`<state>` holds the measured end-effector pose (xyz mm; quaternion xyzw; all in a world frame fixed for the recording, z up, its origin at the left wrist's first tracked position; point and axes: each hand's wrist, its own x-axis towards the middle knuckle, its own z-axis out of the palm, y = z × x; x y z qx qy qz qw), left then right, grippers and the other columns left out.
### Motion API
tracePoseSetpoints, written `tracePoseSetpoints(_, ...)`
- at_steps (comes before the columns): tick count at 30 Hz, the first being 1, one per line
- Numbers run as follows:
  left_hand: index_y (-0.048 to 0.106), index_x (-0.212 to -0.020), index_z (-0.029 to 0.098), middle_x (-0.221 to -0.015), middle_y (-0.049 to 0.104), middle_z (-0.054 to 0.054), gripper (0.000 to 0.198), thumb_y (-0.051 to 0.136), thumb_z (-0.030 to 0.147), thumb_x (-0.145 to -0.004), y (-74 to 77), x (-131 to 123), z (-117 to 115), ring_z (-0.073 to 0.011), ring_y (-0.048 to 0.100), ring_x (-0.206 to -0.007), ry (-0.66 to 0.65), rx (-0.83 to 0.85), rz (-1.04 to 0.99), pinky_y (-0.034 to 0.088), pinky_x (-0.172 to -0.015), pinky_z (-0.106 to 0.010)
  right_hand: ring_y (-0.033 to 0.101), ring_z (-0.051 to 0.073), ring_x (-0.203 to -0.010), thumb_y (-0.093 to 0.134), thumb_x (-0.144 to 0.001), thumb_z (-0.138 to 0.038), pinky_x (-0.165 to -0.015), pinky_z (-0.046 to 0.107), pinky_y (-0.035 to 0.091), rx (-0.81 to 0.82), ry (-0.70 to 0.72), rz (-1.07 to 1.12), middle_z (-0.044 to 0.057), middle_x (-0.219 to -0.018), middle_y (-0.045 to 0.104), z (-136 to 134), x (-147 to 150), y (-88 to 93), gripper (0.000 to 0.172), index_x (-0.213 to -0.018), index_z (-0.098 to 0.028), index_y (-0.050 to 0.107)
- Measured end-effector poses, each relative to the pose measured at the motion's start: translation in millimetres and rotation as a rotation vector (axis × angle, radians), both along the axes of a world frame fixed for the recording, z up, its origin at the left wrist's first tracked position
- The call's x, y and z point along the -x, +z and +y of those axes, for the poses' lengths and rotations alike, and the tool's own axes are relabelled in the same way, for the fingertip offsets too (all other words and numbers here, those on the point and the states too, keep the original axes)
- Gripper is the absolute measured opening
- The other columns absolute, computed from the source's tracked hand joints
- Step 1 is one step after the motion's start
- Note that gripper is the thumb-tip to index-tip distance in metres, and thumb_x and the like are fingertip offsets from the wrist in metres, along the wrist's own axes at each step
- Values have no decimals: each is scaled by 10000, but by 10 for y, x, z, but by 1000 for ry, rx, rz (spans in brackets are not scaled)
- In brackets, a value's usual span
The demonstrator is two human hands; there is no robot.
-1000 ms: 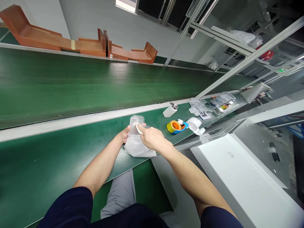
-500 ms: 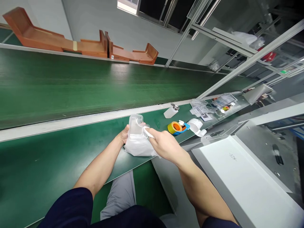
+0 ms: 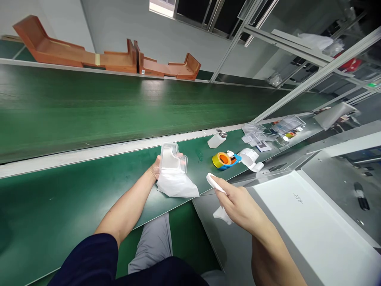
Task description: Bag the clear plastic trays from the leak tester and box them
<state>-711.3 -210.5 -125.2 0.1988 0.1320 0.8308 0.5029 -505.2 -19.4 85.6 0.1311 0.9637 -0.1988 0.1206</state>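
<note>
My left hand (image 3: 156,167) grips a clear plastic part (image 3: 172,159) with a notched corner by its left side; some fingers are hidden behind it. A thin white sheet or bag (image 3: 177,186) hangs from the part's lower half, over the green bench. Off to the right, my right hand (image 3: 235,201) is closed on a folded white wiping cloth (image 3: 216,183), whose loose end hangs below the fingers. The cloth is apart from the plastic part.
A white dispenser bottle (image 3: 217,139) with a metal top stands beyond my hands. Yellow and blue tape rolls (image 3: 222,159), a white label roll (image 3: 249,157) and clear plastic parts (image 3: 256,135) lie rightward. A white box-like surface (image 3: 297,214) is at right; orange trays (image 3: 169,67) sit behind.
My right hand has drawn the cloth off the plastic part and moved right and down toward me. The left hand keeps its hold in nearly the same place.
</note>
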Motion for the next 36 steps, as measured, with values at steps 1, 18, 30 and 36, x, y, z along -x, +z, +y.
tracePoseSetpoints(1,635,-1405,175,-1283,725,-190,1148,974,791,-499,1,1,0,-350,725,-1131,6,2,1,581,-1000,-452,618,232,-603,334,-1014,-439,-614,307,474,20,-16,-12,-2,-637,593,23,-19,-25,642,-1571,-271,605)
tracePoseSetpoints(18,623,-1424,155,-1305,716,-210,1214,976,806,-461,-53,41,0,-366,720,-1135,6,12,1,587,-977,-443,620,223,-655,408,-965,-454,-660,298,476,77,-139,14,9,-693,642,246,7,-234,651,-1544,-249,623)
tracePoseSetpoints(30,630,-1402,144,-1255,723,-205,1260,942,864,-415,-18,21,-8,-384,696,-1105,66,61,12,583,-918,-450,639,230,-819,441,-941,-380,-750,286,465,32,-198,76,39,-910,711,724,408,-849,489,-1323,-224,704)
tracePoseSetpoints(36,639,-1403,128,-1272,715,-224,1223,942,848,-462,-20,16,-30,-402,685,-1105,75,59,10,571,-922,-456,656,266,-941,490,-890,-375,-885,343,485,50,-295,135,86,-1026,735,770,688,-1063,561,-1368,-176,705)
